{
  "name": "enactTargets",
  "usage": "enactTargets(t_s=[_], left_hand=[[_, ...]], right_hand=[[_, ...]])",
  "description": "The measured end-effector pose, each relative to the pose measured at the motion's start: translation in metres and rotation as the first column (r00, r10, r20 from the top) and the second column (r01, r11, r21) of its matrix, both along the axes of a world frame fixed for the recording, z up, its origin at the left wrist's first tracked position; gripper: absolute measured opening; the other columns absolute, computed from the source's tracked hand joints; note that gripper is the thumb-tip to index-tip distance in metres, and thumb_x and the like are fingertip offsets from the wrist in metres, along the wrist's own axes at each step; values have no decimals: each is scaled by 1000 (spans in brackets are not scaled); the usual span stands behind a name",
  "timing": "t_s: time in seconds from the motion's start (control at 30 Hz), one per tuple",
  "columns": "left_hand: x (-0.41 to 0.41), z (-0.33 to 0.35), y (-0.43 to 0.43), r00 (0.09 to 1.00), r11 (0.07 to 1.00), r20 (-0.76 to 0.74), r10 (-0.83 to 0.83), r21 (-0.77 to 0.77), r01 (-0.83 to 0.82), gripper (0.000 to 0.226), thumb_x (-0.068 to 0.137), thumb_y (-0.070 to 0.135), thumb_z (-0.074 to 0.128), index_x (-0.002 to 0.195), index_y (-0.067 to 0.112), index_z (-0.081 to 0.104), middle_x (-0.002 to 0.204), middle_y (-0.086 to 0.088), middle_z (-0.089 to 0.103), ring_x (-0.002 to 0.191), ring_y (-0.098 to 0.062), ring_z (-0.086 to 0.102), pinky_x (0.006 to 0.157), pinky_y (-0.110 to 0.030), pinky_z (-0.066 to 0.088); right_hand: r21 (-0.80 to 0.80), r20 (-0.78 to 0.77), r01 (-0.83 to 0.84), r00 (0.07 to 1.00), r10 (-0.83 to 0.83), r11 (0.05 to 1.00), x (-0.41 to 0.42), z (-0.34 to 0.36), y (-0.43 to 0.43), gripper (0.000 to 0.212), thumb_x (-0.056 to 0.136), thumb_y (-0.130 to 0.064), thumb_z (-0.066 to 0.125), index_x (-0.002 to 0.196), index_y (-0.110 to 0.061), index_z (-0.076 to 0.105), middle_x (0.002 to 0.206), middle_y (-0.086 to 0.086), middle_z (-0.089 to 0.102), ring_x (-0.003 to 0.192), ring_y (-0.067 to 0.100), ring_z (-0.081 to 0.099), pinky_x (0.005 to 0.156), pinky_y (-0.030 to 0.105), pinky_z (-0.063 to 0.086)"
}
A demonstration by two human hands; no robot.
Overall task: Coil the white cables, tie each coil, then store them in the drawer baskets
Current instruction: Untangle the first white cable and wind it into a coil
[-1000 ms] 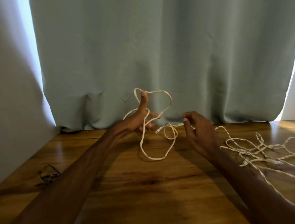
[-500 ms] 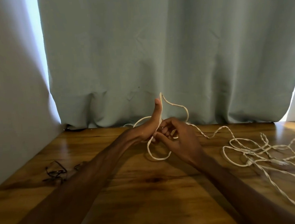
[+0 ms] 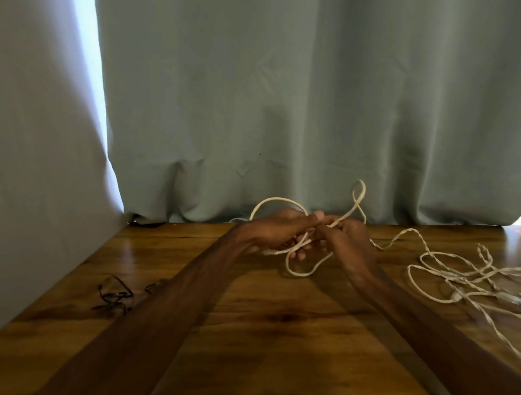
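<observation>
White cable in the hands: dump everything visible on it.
Thin white cable, flexible, partly coiled. The left hand grips a few uneven loops; the right hand pinches a strand beside it. One loop arches over the left hand, a smaller one stands above the right, another hangs near the wooden table. An end, possibly a plug, pokes out below the left hand. The rest trails right, twisted, into a loose tangle lying on the table. No tie visible.
</observation>
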State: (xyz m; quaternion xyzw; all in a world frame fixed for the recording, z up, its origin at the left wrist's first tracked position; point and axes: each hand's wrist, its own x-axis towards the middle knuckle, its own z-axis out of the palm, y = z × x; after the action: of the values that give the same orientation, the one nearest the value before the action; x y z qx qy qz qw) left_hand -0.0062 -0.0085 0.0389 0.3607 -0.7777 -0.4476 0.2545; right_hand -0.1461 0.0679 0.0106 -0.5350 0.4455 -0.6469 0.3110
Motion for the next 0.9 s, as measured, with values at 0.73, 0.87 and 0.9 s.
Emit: enactTargets(t_s=[0.73,0.87,0.9], left_hand=[[47,19,-33,917,895,-24,399,-209,-395,29,104,19,47,99,-1,67,68,-7,73,36,-14,55,43,-22,45],[38,12,-31,914,893,100,392,-279,-353,28,103,23,49,101,1,67,70,-4,73,44,-12,57,54,-26,47],[36,11,-30,915,894,107,388,-284,-346,27,102,22,51,101,1,67,67,-3,71,42,-9,56,54,-26,47]], right_hand=[[-366,-470,530,605,-643,765,-36,-5,-17,76,98,-14,60,159,-12,14,149,19,42,120,30,58,94,43,53],[-619,-632,476,170,-756,625,-32,0,-10,87,83,2,42,162,-4,5,167,28,-1,155,44,5,125,55,15],[-656,-670,380,104,-735,652,-25,-3,-10,85,83,2,42,161,-1,10,167,29,-1,156,44,1,126,56,9]])
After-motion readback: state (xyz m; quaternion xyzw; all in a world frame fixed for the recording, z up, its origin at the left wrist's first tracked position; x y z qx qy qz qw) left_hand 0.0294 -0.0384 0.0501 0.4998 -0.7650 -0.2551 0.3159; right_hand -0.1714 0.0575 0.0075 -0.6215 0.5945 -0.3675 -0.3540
